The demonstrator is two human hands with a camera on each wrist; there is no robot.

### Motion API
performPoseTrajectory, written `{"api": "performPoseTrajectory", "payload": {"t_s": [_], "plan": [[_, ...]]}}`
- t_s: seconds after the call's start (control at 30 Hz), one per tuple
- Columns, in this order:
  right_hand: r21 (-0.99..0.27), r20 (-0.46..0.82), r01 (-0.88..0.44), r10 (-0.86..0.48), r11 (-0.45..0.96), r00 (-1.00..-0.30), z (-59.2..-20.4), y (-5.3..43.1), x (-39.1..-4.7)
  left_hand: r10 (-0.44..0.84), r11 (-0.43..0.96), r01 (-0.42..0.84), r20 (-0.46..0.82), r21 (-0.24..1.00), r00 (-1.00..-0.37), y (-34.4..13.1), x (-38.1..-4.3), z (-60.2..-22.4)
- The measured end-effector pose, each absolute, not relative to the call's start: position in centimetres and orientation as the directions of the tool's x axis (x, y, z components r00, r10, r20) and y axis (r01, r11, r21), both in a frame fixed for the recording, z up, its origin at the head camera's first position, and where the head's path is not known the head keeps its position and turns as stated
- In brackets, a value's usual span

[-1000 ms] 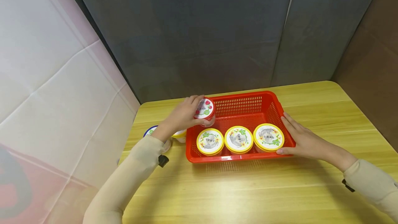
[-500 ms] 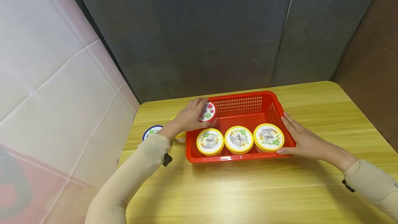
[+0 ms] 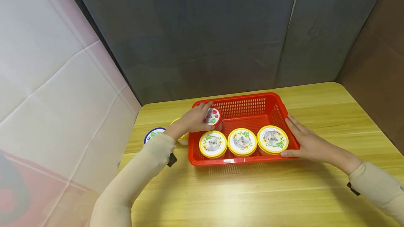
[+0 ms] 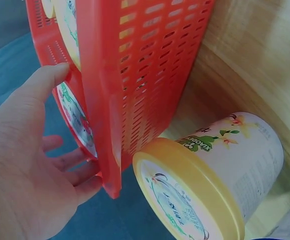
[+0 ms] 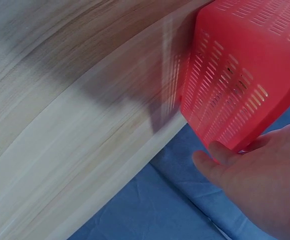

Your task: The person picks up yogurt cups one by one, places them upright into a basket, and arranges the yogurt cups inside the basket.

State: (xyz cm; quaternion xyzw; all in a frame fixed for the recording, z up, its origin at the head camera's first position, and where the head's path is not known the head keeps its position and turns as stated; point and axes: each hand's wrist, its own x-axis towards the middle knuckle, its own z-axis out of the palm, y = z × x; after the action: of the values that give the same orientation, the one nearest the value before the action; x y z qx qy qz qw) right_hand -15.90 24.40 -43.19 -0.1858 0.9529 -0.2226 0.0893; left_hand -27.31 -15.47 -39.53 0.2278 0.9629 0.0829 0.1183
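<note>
A tub with a red-rimmed, berry-patterned lid sits low in the back left corner of the red plastic basket. My left hand grips this tub from the left, thumb toward the front and fingers at the back; the lid shows between them in the left wrist view. Three yellow-lidded tubs, the left one, the middle one and the right one, line the basket's front. My right hand rests on the basket's right end, fingers extended along the side, thumb at the front corner.
Outside the basket's left wall stands another yellow-lidded tub, partly hidden by my left arm in the head view. A blue-rimmed tub is farther left on the wooden table. A dark grey panel rises behind the table.
My left hand has moved slightly right and toward me, lowering the red-lidded tub deeper into the basket's back left corner. My right hand and the basket have stayed still.
</note>
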Motion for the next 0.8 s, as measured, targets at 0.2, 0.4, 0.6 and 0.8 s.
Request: {"api": "performPoseTrajectory", "payload": {"t_s": [0.2, 0.4, 0.6, 0.8], "plan": [[-0.462, -0.081, -0.318, -0.396, 0.828, -0.915, -43.23, 24.40, -15.76, 0.446, 0.891, 0.410, -0.214, 0.195, -0.869, -15.32, -27.38, -39.87], [-0.461, -0.075, -0.322, -0.398, 0.827, -0.914, -43.18, 24.42, -15.64, 0.444, 0.893, 0.409, -0.210, 0.187, -0.871, -15.20, -27.32, -40.04], [-0.461, -0.071, -0.323, -0.397, 0.826, -0.915, -43.08, 24.39, -15.47, 0.447, 0.891, 0.412, -0.209, 0.190, -0.870, -15.19, -27.29, -40.06], [-0.461, -0.075, -0.322, -0.398, 0.827, -0.914, -43.13, 24.39, -15.54, 0.458, 0.887, 0.429, -0.214, 0.171, -0.863, -15.03, -27.46, -40.35]]}}
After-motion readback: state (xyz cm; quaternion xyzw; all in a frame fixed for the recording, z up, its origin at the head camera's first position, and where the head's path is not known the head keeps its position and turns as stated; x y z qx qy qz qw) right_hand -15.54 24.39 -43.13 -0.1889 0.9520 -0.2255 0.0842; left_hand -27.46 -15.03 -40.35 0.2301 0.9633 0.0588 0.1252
